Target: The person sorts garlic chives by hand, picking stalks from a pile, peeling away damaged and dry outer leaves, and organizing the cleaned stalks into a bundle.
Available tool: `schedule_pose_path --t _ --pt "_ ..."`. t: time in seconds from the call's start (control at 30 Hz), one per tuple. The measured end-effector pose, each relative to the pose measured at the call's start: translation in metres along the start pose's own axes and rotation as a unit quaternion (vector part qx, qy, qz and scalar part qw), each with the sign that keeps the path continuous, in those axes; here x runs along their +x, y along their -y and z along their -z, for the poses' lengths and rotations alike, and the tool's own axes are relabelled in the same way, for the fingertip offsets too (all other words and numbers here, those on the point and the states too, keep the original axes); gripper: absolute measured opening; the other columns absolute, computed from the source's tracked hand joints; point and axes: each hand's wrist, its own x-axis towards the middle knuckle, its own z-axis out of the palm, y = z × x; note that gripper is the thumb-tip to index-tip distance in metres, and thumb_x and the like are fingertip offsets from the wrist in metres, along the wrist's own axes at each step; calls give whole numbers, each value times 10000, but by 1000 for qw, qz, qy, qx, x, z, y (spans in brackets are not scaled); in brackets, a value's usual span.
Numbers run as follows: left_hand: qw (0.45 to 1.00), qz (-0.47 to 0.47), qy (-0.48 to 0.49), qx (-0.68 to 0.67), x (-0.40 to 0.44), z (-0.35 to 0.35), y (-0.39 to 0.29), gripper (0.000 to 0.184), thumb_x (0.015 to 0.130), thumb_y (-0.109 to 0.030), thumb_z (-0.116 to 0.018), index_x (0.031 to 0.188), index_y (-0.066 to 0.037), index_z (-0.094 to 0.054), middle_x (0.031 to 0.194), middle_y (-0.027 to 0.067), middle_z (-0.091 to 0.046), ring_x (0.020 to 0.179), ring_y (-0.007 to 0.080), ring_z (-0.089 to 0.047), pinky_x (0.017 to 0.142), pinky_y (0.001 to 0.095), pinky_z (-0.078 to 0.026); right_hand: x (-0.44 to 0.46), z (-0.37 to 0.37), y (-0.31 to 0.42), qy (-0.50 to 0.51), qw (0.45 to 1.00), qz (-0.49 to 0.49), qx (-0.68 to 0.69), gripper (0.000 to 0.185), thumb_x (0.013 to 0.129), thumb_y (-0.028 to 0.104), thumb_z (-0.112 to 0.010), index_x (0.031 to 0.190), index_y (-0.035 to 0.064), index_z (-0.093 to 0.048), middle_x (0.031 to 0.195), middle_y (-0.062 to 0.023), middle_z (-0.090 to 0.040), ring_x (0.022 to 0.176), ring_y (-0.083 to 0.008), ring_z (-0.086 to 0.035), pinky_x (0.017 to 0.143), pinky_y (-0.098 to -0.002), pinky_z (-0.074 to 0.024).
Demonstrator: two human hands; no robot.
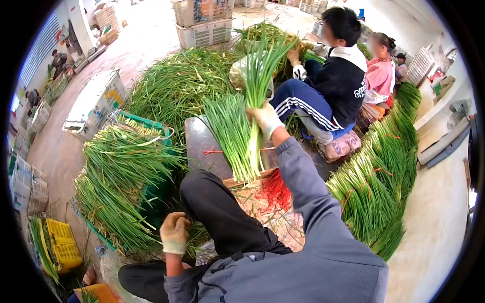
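Observation:
My right hand point(265, 120), in a pale work glove, is closed around a bunch of garlic chives point(258, 81), held upright with the leaf tips up and the pale stem ends down. The stems rest against a second bunch of garlic chives point(227, 131) lying on a dark board point(199, 144). Under that bunch a red tie point(212, 151) crosses the board. My left hand point(174, 233), also gloved, hovers by my knee beside the green crate, its fingers curled in with nothing visible in them.
To the left a green crate point(154, 189) is heaped with chives. A loose leafy pile point(182, 81) lies ahead. Red ties point(275, 192) hang at the board's near edge. Tied bundles point(369, 187) line the right side. A co-worker in a black jacket point(338, 76) sits close on the right.

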Motion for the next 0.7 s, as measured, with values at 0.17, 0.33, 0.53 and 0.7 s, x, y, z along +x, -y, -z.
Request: schedule_pose_path --t 0.17,0.33,0.53,0.7 --pt "998 20 -64 -14 14 22 3 174 915 -20 -581 1085 11 -601 795 92 -669 466 82 -509 419 217 -405 37 14 -152 -5 905 -60 -421 773 824 327 -703 1403 -59 -367 1133 -287 -644 1047 -393 -649 875 -454 -530" --pt "992 19 -125 -2 14 32 9 216 883 -44 -608 1089 23 -601 808 92 -675 484 95 -531 436 229 -421 -3 -12 -242 -74 876 29 -477 804 893 345 -663 1473 -54 -274 1433 -327 -408 1316 -444 -435 1089 -463 -382" --pt "959 22 -274 66 8 95 12 327 865 -132 -640 1152 22 -606 822 108 -684 515 123 -569 469 260 -447 -2 18 -218 -81 832 247 -491 761 797 281 -763 1388 -57 -424 1360 -282 -503 1279 -430 -465 1106 -449 -361" --pt "886 -12 -462 -26 -1 187 53 321 877 -5 -604 1197 11 -585 987 124 -694 699 146 -648 595 277 -523 -76 -76 -60 103 989 60 -92 169 895 156 -683 974 10 -713 870 -157 -720 783 -322 -694 748 -352 -544"
